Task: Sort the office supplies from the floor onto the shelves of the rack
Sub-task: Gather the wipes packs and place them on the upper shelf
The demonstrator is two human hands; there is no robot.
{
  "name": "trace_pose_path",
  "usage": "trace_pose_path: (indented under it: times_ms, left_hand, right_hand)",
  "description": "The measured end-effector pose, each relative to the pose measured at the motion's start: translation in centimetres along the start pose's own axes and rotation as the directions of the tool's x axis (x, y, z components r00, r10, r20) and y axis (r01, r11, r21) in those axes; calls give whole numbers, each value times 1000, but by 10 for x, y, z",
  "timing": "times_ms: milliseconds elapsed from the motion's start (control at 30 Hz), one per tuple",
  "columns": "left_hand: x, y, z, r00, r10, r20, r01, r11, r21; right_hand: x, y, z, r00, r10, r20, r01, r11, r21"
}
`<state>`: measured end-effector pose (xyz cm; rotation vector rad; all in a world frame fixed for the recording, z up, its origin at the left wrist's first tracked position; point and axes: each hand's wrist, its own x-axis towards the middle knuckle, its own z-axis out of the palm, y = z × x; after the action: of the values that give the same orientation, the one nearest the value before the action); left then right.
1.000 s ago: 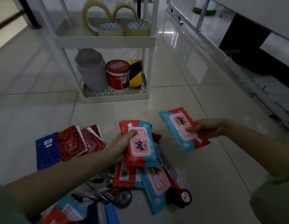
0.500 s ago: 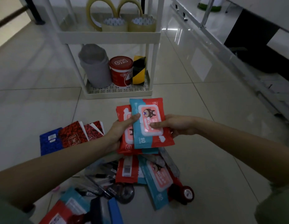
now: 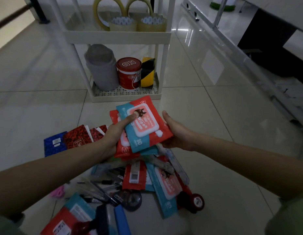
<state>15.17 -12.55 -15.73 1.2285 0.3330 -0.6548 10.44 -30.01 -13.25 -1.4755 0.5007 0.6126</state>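
Just short of the white rack point(image 3: 116, 37), above the heap of supplies on the floor point(image 3: 215, 124), both hands carry a small stack of wipes packs point(image 3: 144, 126). The left hand point(image 3: 113, 134) grips the stack from its left edge, thumb laid flat across the top pack's label and fingers curled beneath; the right hand point(image 3: 174, 131) cups the right edge, palm in, its fingers out of sight under the packs. The top pack lies slantwise, its long axis running from near left to far right, roughly toward the rack's lower shelf point(image 3: 125, 97), which sits straight ahead and near. That shelf already holds a grey bin point(image 3: 101, 70), a red tin point(image 3: 128, 73) and striped tape point(image 3: 147, 72), so I judge the stack must go forward and up.
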Motion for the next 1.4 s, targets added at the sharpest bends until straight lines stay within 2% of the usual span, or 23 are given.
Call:
trace_pose_path:
  times_ms: [67, 100, 133, 167, 200, 233, 300, 367, 433, 467, 533, 633, 667, 833, 1000, 1100, 1167, 1267, 1400]
  left_hand:
    - [1, 4, -6, 999, 17, -46, -18, 1000, -22]
    - [2, 6, -9, 997, 26, -66, -28, 999, -30]
    - [2, 7, -12, 996, 30, -81, -34, 999, -40]
    - [3, 8, -16, 995, 33, -99, -38, 998, -47]
    - [2, 9, -20, 993, 34, -114, -40, 998, -52]
    - [2, 8, -23, 991, 32, -128, -38, 998, -50]
    - [1, 6, -26, 988, 15, -152, -20, 999, -32]
    - [0, 3, -28, 985, -4, -171, 1, 1000, -17]
    - [0, 0, -27, 983, -22, -182, 24, 1000, 8]
    - [0, -1, -27, 982, -26, -188, 30, 999, 23]
    - [1, -4, -27, 978, -23, -206, 32, 999, 41]
    - [2, -6, -27, 974, -25, -227, 37, 998, 46]
    - [2, -7, -28, 973, -25, -228, 38, 998, 53]
    - [0, -9, -35, 976, -33, -216, 49, 996, 70]
    - [-2, -11, -36, 973, -18, -232, 35, 997, 69]
    - [-2, -14, -36, 970, -13, -243, 28, 998, 59]
    - [-2, -15, -35, 968, -13, -250, 30, 998, 64]
    - [-4, -16, -32, 967, -14, -254, 35, 996, 80]
    - [-5, -19, -29, 967, -22, -252, 46, 995, 87]
  right_hand:
    - [-1, 20, -2, 992, 43, -120, -58, 992, -116]
    - [-4, 32, -3, 987, 63, -144, -96, 968, -231]
    - [-7, 44, -5, 988, 78, -134, -127, 901, -415]
    - [-10, 55, -6, 992, 92, -87, -127, 762, -635]
    - [-10, 66, -7, 994, 110, -16, -77, 575, -814]
    - [-10, 74, -5, 992, 120, 40, -9, 385, -923]
    - [-12, 82, 6, 997, 53, 58, 53, 91, -994]
    - [-12, 86, 18, 995, -33, 99, 95, -104, -990]
    - [-12, 88, 27, 992, -25, 122, 115, -186, -976]
    - [-12, 88, 30, 993, -1, 114, 112, -198, -974]
    - [-17, 91, 36, 997, 34, 75, 79, -135, -988]
    - [-24, 99, 42, 998, 49, -29, -34, 107, -994]
    - [-26, 101, 44, 997, 64, -50, -58, 139, -989]
    - [-24, 94, 50, 979, 168, -113, -128, 79, -989]
    - [-26, 90, 54, 994, 104, -35, -45, 89, -995]
    - [-25, 97, 58, 994, 95, -55, -52, -36, -998]
    - [-23, 100, 59, 992, 89, -94, -87, -74, -993]
    - [-25, 99, 57, 994, 74, -83, -81, -30, -996]
    - [-28, 94, 56, 996, 56, -63, -69, 121, -990]
